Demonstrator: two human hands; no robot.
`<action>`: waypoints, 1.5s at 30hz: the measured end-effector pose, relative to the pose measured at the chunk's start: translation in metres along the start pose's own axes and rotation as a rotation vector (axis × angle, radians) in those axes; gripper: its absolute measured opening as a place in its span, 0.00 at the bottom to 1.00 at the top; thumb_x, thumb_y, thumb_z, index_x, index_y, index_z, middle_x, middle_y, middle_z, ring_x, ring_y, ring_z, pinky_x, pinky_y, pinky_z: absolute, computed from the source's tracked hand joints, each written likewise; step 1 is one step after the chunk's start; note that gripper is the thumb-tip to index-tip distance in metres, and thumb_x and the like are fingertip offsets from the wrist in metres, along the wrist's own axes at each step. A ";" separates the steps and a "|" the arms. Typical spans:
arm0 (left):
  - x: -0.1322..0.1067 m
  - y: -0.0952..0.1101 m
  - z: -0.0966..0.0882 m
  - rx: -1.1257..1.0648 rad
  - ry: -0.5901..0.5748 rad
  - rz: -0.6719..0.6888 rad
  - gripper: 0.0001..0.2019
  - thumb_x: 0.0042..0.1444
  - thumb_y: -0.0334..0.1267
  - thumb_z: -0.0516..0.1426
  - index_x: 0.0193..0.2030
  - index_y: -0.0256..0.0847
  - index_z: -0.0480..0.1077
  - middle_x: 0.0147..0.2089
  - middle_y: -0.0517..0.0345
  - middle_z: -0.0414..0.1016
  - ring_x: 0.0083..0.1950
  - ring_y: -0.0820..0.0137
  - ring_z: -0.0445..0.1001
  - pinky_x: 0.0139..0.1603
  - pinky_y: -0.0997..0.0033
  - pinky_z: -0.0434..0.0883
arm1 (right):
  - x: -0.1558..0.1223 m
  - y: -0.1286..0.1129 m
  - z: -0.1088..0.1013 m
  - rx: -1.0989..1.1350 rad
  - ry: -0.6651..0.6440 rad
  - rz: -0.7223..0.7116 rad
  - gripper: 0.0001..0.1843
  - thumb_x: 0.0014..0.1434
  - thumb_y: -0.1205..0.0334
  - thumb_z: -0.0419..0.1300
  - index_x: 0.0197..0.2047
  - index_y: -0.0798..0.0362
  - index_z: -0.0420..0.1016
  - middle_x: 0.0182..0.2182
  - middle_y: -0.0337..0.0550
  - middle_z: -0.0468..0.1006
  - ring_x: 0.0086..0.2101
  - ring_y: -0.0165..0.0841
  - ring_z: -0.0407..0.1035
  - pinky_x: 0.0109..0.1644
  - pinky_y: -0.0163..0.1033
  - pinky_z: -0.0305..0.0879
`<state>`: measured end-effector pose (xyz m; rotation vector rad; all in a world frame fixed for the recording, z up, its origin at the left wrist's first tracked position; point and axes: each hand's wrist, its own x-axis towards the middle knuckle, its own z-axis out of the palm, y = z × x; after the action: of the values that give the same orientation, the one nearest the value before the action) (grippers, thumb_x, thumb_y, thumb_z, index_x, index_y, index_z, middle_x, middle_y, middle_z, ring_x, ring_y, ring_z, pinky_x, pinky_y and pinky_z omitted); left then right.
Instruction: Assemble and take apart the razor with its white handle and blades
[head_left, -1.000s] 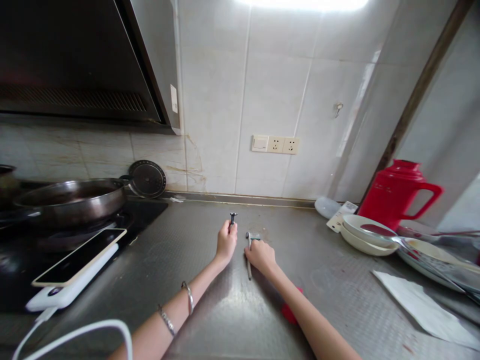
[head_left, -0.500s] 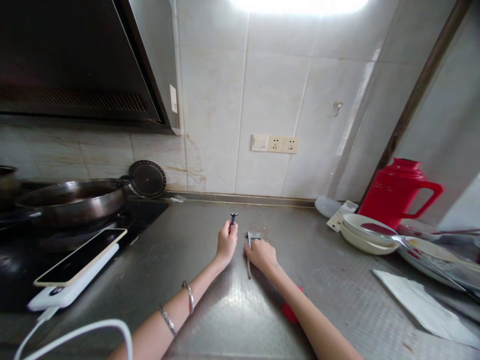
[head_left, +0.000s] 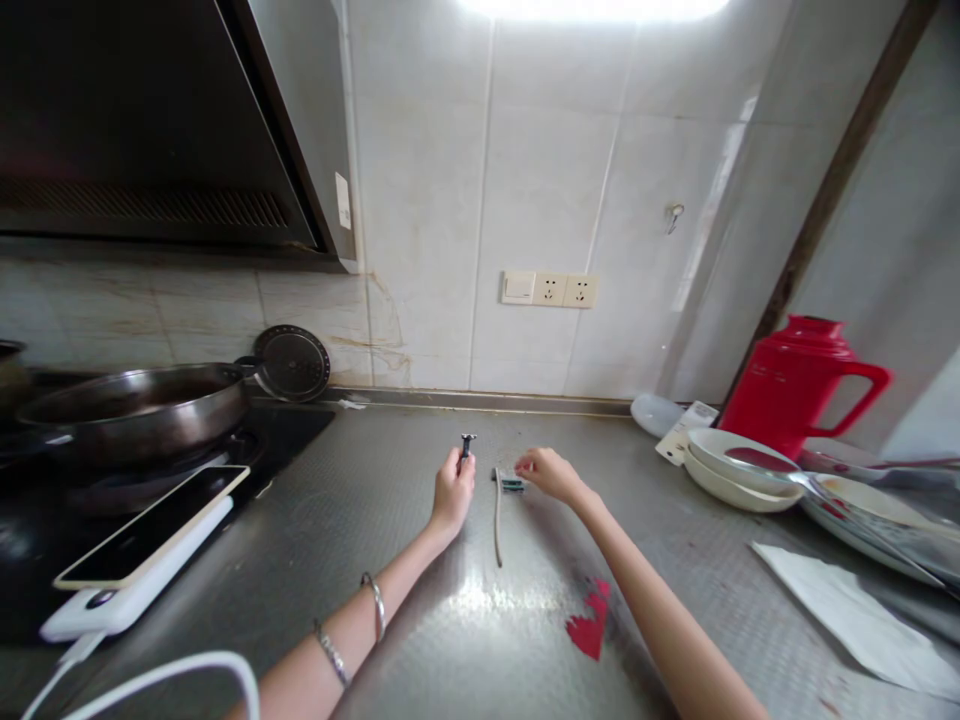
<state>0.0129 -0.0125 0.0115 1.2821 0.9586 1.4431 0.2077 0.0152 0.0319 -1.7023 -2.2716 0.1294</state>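
Observation:
My left hand (head_left: 453, 492) is closed around the handle of a small dark razor (head_left: 467, 443), its T-shaped head pointing up and away. Over the steel counter, my right hand (head_left: 553, 472) has its fingers curled and drawn together; whether a thing is between the fingertips is too small to tell. Just left of those fingertips lies a small flat green-and-clear piece (head_left: 512, 485). Beside it, a thin greyish stick (head_left: 498, 525) runs toward me along the counter. A jagged red scrap (head_left: 590, 622) rests nearer me, left of my right forearm.
At left, a phone (head_left: 161, 525) on a white power bank (head_left: 135, 585) with a cable lies by the stove and a steel pan (head_left: 135, 405). At right stand a red thermos (head_left: 791, 385), stacked bowls (head_left: 739, 485) and a white paper sheet (head_left: 847, 610).
My right hand has moved right and slightly away from me, off the green-and-clear piece. More of the red scrap shows now. My left hand keeps the razor in nearly the same place.

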 end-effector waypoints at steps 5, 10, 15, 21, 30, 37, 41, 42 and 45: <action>-0.001 -0.003 0.000 0.011 -0.027 0.036 0.14 0.53 0.49 0.52 0.28 0.41 0.56 0.19 0.71 0.51 0.16 0.82 0.50 0.14 0.83 0.50 | 0.005 0.000 0.013 0.008 -0.035 -0.042 0.12 0.56 0.61 0.54 0.37 0.50 0.78 0.39 0.44 0.77 0.38 0.31 0.70 0.36 0.30 0.59; 0.000 -0.005 0.000 0.007 -0.034 0.032 0.15 0.53 0.50 0.52 0.28 0.41 0.56 0.19 0.70 0.51 0.16 0.82 0.49 0.14 0.83 0.50 | 0.003 0.001 0.017 0.034 -0.069 -0.063 0.12 0.56 0.61 0.53 0.36 0.49 0.78 0.39 0.43 0.77 0.38 0.31 0.70 0.36 0.30 0.59; -0.001 -0.005 0.000 0.001 -0.038 0.026 0.14 0.53 0.49 0.52 0.28 0.41 0.56 0.19 0.71 0.51 0.16 0.82 0.49 0.14 0.83 0.49 | 0.002 0.002 0.016 0.029 -0.082 -0.078 0.12 0.56 0.62 0.53 0.36 0.49 0.79 0.39 0.43 0.77 0.37 0.31 0.70 0.37 0.30 0.59; -0.001 -0.004 0.000 -0.001 -0.043 0.025 0.14 0.53 0.50 0.52 0.28 0.42 0.55 0.19 0.71 0.49 0.15 0.82 0.48 0.13 0.83 0.49 | -0.001 -0.001 0.015 -0.005 -0.049 -0.085 0.13 0.56 0.63 0.53 0.35 0.51 0.79 0.38 0.45 0.77 0.37 0.31 0.70 0.37 0.31 0.59; 0.000 -0.005 0.000 0.012 -0.037 0.025 0.15 0.53 0.51 0.52 0.28 0.41 0.56 0.18 0.71 0.50 0.15 0.82 0.49 0.13 0.83 0.50 | -0.002 -0.002 0.015 -0.019 -0.036 -0.045 0.13 0.58 0.61 0.52 0.35 0.51 0.79 0.38 0.45 0.78 0.39 0.33 0.70 0.37 0.31 0.59; -0.001 -0.005 0.000 0.004 -0.033 0.017 0.15 0.52 0.51 0.52 0.28 0.42 0.56 0.18 0.72 0.51 0.15 0.82 0.49 0.14 0.83 0.50 | -0.001 0.001 0.017 0.006 -0.058 -0.060 0.14 0.58 0.62 0.50 0.36 0.52 0.78 0.38 0.46 0.78 0.38 0.32 0.70 0.39 0.31 0.59; 0.000 -0.005 0.001 0.004 -0.031 0.016 0.15 0.52 0.50 0.53 0.28 0.41 0.56 0.17 0.72 0.51 0.14 0.82 0.49 0.14 0.83 0.50 | -0.002 0.001 0.016 0.022 -0.060 -0.050 0.14 0.58 0.62 0.50 0.36 0.52 0.77 0.39 0.46 0.77 0.39 0.32 0.69 0.39 0.31 0.59; 0.000 -0.005 0.001 0.003 -0.031 0.016 0.15 0.52 0.50 0.53 0.28 0.41 0.56 0.17 0.72 0.51 0.14 0.82 0.49 0.14 0.83 0.50 | -0.002 0.001 0.016 0.027 -0.060 -0.040 0.14 0.58 0.62 0.50 0.37 0.52 0.77 0.40 0.46 0.76 0.40 0.32 0.69 0.40 0.31 0.59; -0.001 -0.005 0.001 -0.001 -0.035 0.011 0.14 0.52 0.50 0.53 0.29 0.41 0.57 0.18 0.72 0.51 0.15 0.82 0.49 0.14 0.83 0.50 | -0.002 0.003 0.018 0.047 -0.044 -0.047 0.14 0.59 0.62 0.50 0.37 0.53 0.76 0.40 0.45 0.76 0.40 0.32 0.68 0.40 0.31 0.59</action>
<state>0.0148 -0.0122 0.0068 1.3092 0.9289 1.4248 0.2061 0.0158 0.0133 -1.6365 -2.3197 0.2097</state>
